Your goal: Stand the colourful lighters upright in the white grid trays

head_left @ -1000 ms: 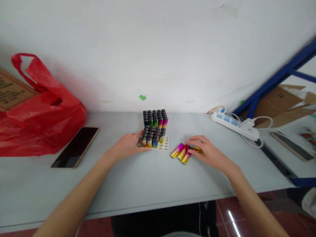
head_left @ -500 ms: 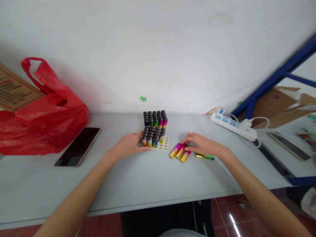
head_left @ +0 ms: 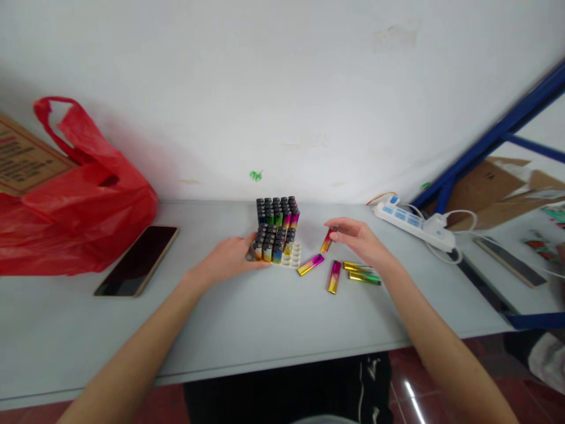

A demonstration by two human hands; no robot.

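Observation:
My right hand [head_left: 356, 237] pinches a red-and-gold lighter [head_left: 326, 240] by its top end, raised off the table. Below it lie a magenta-and-gold lighter [head_left: 311, 265], another such lighter [head_left: 334, 277], and beside them a gold lighter [head_left: 358, 267] and a gold-green lighter [head_left: 364, 278]. My left hand [head_left: 233, 258] is closed around the left side of a white tray [head_left: 292, 258] with round-ended slots. Upright lighters [head_left: 268, 252] with black tops fill the tray's left part; slots on its right are bare. Directly behind stands a second block of upright lighters [head_left: 277, 211].
A red plastic bag [head_left: 88, 218] with a cardboard box [head_left: 30, 156] and a phone [head_left: 138, 261] are on the left. On the right are a white power strip [head_left: 408, 221] with cables and a blue metal frame [head_left: 485, 147]. A wall rises behind the table.
My right hand has lifted the red-and-gold lighter from the group on the table. The remaining lighters there are now spread apart, with the gold one uncovered. My left hand stays at the tray.

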